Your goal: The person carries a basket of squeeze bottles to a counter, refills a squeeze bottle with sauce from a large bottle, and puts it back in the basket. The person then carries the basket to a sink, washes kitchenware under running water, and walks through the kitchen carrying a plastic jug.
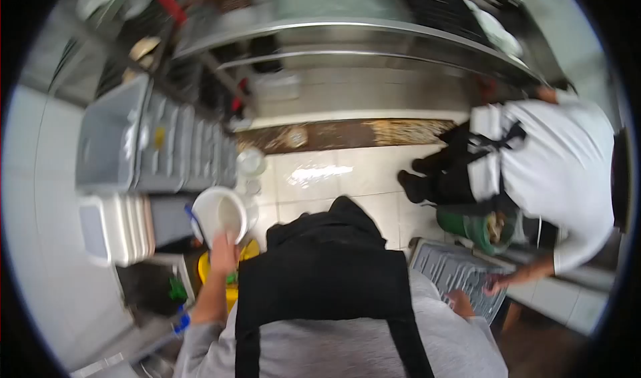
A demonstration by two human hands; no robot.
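My left hand (pixel 225 252) is at the near rim of a round white bucket (pixel 232 211) on the left; blur hides its fingers. Something blue lies along the bucket's left side. Beneath the hand is a yellow container (pixel 248 251) with something green in it. Over on the right, my right hand (pixel 459 303) is near a grey ribbed crate (pixel 454 271); its fingers are too blurred to read. A co-worker's hand (pixel 497 283) is a short way to its right, apart from it.
Grey bins (pixel 180 141) are stacked at the left, above white tubs (pixel 120 228). A co-worker (pixel 554 158) in a white shirt stands at the right beside a green bucket (pixel 477 230). A metal table (pixel 347 24) spans the far side.
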